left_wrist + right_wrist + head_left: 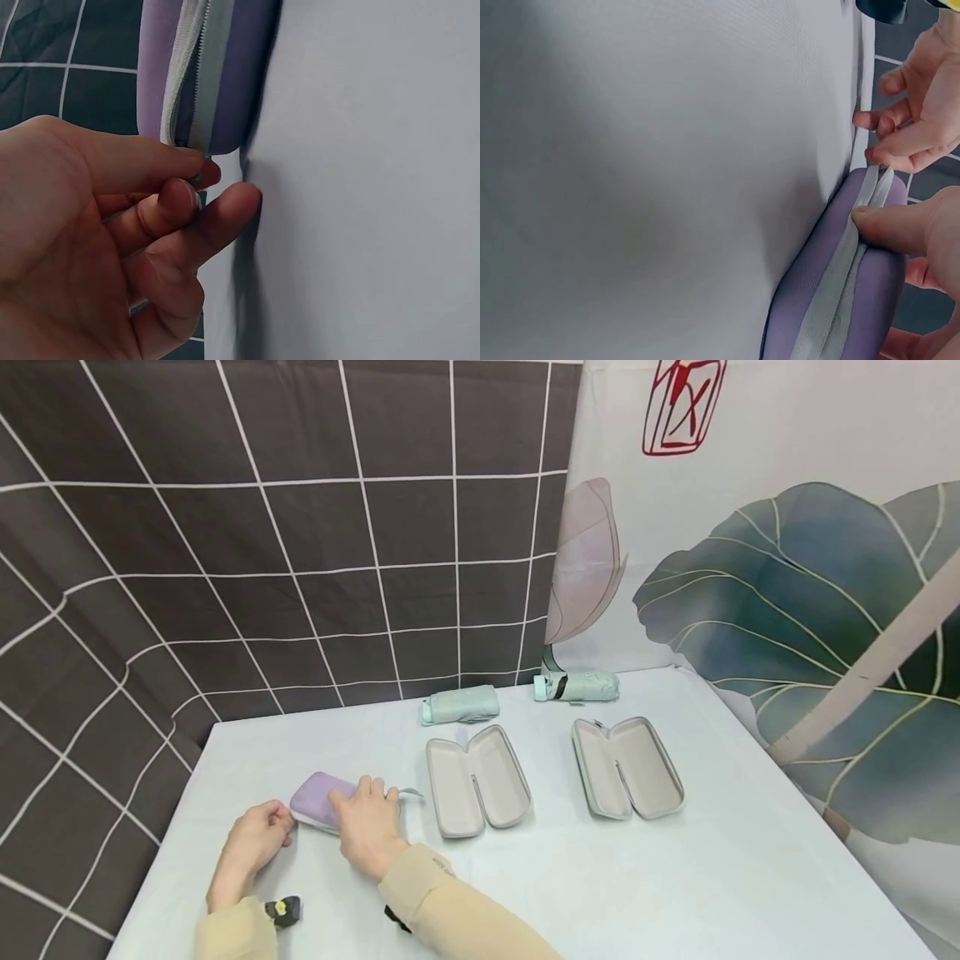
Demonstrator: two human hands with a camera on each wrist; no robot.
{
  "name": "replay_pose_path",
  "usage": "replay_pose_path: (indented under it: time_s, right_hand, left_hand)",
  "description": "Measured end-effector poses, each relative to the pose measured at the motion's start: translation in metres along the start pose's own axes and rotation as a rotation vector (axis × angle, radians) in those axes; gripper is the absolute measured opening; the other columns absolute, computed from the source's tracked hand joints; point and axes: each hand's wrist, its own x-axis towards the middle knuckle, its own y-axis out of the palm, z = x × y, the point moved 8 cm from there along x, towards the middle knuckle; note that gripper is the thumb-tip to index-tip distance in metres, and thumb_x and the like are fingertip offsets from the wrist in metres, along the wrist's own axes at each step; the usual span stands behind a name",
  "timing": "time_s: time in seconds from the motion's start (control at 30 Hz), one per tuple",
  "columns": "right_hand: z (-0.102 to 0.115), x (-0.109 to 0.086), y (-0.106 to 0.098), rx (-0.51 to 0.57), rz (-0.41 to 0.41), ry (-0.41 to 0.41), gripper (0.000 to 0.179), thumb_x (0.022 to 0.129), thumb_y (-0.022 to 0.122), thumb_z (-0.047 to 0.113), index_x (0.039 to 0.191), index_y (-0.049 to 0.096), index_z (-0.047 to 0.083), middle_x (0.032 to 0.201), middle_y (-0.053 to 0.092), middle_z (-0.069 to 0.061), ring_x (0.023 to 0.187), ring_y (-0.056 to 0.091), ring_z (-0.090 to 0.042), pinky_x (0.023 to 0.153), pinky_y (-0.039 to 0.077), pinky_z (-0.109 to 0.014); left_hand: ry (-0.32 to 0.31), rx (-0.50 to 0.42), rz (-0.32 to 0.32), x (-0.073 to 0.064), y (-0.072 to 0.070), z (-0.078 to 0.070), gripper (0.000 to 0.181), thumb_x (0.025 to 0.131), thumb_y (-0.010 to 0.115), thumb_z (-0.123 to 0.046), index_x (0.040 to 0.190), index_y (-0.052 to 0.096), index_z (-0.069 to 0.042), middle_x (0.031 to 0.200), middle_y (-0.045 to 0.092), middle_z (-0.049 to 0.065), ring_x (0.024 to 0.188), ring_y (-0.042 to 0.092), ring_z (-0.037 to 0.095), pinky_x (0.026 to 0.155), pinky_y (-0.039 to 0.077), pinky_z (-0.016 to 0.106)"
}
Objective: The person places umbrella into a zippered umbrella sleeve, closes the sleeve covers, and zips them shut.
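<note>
A purple zippered case [315,795] with a pale grey zip band [832,300] lies at the left of the table. My left hand [255,842] pinches at the end of the zip between thumb and forefinger; the zip pull itself is mostly hidden by the fingertips. In the left wrist view the zip's two edges [196,75] stand slightly apart near that hand [142,225]. My right hand [369,827] grips the case, its thumb [892,227] pressing on the zip band and its other fingers behind the case.
Two grey-lined cases, one [455,789] in the middle and one [648,768] to the right, lie unzipped and spread flat. Behind them are two folded mint-green umbrellas, the left [460,704] and the right [581,686]. A dark grid-patterned cloth [300,527] hangs behind the table.
</note>
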Motion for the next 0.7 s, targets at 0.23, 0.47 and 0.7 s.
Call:
replay_pose_path:
  time_s: [0.23, 0.47, 0.7]
  right_hand:
    - [-0.001, 0.005, 0.000, 0.007, -0.003, 0.051, 0.030, 0.083, 0.074, 0.038, 0.108, 0.058, 0.033, 0.091, 0.051, -0.003, 0.086, 0.048, -0.019, 0.068, 0.038, -0.037]
    - [-0.008, 0.012, 0.000, 0.052, 0.082, 0.019, 0.040, 0.081, 0.075, 0.043, 0.117, 0.061, 0.034, 0.100, 0.054, -0.002, 0.091, 0.048, -0.018, 0.071, 0.041, -0.038]
    - [-0.023, 0.020, -0.005, 0.274, 0.268, -0.089, 0.053, 0.079, 0.079, 0.047, 0.127, 0.062, 0.032, 0.109, 0.058, 0.004, 0.093, 0.051, -0.013, 0.075, 0.044, -0.032]
  left_hand:
    - [0.036, -0.058, 0.094, 0.000, 0.015, -0.015, 0.016, 0.096, 0.057, -0.012, 0.082, 0.061, -0.005, 0.071, 0.059, 0.002, 0.070, 0.050, 0.019, 0.066, 0.037, 0.033]
    - [0.066, -0.038, 0.082, 0.001, 0.015, -0.020, 0.016, 0.096, 0.057, -0.012, 0.082, 0.061, -0.006, 0.067, 0.059, 0.001, 0.067, 0.048, 0.018, 0.064, 0.036, 0.034]
    - [0.072, -0.051, 0.077, 0.001, 0.015, -0.017, 0.013, 0.096, 0.057, -0.011, 0.084, 0.061, -0.005, 0.067, 0.058, 0.002, 0.066, 0.048, 0.018, 0.062, 0.035, 0.034]
